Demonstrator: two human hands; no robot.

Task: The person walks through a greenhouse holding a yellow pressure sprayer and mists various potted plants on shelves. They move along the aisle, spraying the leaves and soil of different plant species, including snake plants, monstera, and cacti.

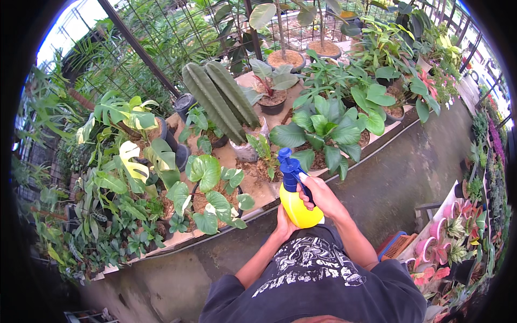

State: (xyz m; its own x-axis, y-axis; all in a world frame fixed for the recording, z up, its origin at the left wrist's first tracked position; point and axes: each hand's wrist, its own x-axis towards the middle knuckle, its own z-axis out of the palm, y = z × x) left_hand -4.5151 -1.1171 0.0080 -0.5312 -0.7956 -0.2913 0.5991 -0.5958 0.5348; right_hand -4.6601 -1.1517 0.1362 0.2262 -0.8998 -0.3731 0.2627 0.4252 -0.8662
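A yellow pump spray bottle point(296, 205) with a blue pump head point(289, 167) is held in front of my chest. My right hand point(321, 194) grips its blue handle, the thumb lying along the top. Below, my left hand point(285, 223) supports the yellow body from its lower left side, the fingers partly hidden behind it. Just past the bottle stand a small narrow-leaved potted plant point(262, 148) and a broad-leaved green plant point(323, 125). A variegated plant point(214, 206) in a dark pot is left of my left hand.
Potted plants crowd a long bench point(258, 191), among them a columnar cactus point(218, 101) and a variegated monstera point(133, 161). Behind runs a metal mesh fence point(169, 36). Across the concrete path point(387, 165), to the right, are an orange plastic basket point(398, 246) and pink pots point(426, 248).
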